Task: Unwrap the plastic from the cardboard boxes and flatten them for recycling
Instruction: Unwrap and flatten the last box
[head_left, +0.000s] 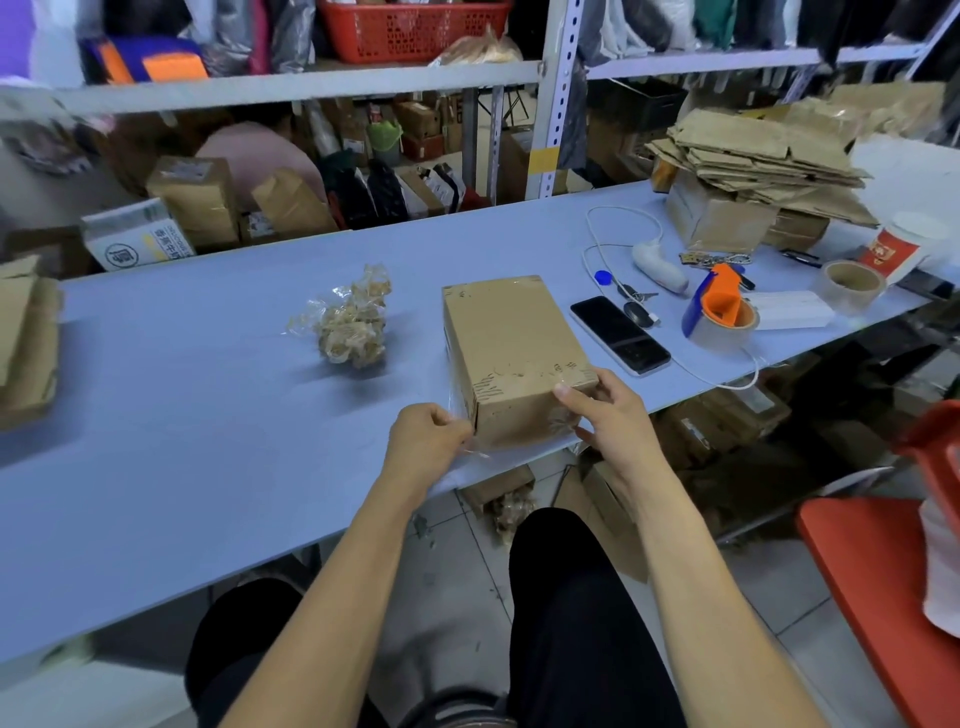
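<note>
A brown cardboard box (511, 343) wrapped in clear plastic stands on the blue table (182, 395) near its front edge. My left hand (423, 444) pinches a strip of clear plastic (460, 421) at the box's near left corner. My right hand (610, 415) holds the box's near right corner, thumb on the top edge and fingers around the side. A crumpled ball of removed plastic and tape (345, 322) lies on the table to the left of the box.
Right of the box lie a phone (618, 335), keys, a white scanner (657, 265), an orange tape dispenser (722, 312) and a tape roll (852, 286). Flattened cardboard (763, 156) is stacked at back right, more cardboard (26, 338) at far left. A red chair (883, 582) stands at right.
</note>
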